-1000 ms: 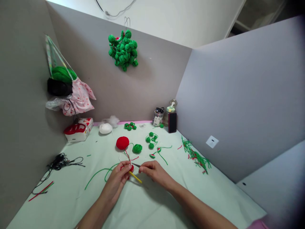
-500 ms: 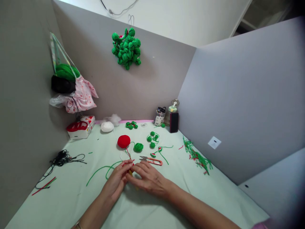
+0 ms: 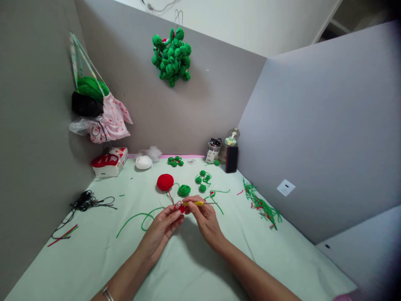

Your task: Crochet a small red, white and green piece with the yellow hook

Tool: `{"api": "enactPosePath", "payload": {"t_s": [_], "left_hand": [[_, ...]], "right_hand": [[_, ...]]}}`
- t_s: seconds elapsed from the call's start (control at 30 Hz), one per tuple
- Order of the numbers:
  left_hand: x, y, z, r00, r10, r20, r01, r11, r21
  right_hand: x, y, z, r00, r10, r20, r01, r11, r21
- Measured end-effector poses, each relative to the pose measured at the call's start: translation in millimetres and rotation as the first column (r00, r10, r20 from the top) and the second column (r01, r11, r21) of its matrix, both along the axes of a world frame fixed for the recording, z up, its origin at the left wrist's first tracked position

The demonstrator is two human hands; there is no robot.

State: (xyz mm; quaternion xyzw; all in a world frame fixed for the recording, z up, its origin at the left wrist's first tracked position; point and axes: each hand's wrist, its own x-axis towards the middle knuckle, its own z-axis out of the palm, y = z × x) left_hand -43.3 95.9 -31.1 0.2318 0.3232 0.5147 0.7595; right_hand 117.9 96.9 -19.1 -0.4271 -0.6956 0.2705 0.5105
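Note:
My left hand (image 3: 163,230) pinches a small red crochet piece (image 3: 181,207) above the pale green table (image 3: 194,267). My right hand (image 3: 203,217) grips a yellow-handled crochet hook (image 3: 194,203), held level with its tip at the red piece. Red yarn runs from the piece back to a red yarn ball (image 3: 165,182). A green yarn ball (image 3: 184,190) sits just right of the red one. A loose green strand (image 3: 134,217) curves on the table left of my hands.
Small green crochet balls (image 3: 202,179) lie behind my hands. Green and red yarn scraps (image 3: 261,207) lie at the right wall. A black cord (image 3: 84,202), a tissue box (image 3: 109,163), white stuffing (image 3: 143,162), jars (image 3: 213,152) and a hanging green bunch (image 3: 171,56) are around.
My right hand set down the red snips, took the yellow hook from my left hand and brought it up to the red piece. Both hands rose slightly. The snips are now hidden.

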Motion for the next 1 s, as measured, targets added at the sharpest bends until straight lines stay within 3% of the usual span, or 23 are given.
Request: {"api": "enactPosePath", "payload": {"t_s": [0.13,0.4,0.63,0.83,1.0], "left_hand": [[1,-1,-0.3,1.000,0.014,-0.028,-0.014,1.000,0.010],[2,-6,3.0,0.993,0.055,-0.101,-0.053,0.998,0.028],[3,-2,-0.1,0.996,0.031,-0.088,-0.026,0.998,0.053],[5,-2,-0.1,0.989,0.032,-0.144,-0.026,0.999,0.044],[-13,7,12.7,0.978,-0.025,-0.207,0.035,0.998,0.047]], "right_hand": [[-3,1,-3.9,0.986,0.025,-0.163,-0.053,0.984,-0.168],[-11,1,-4.7,0.944,0.000,-0.329,-0.113,0.939,-0.324],[-6,8,-10.5,0.864,-0.054,-0.501,-0.248,0.819,-0.517],[-9,12,-11.7,0.831,-0.058,-0.553,-0.296,0.796,-0.529],[12,17,4.4,0.775,-0.087,-0.626,-0.307,0.814,-0.493]]}}
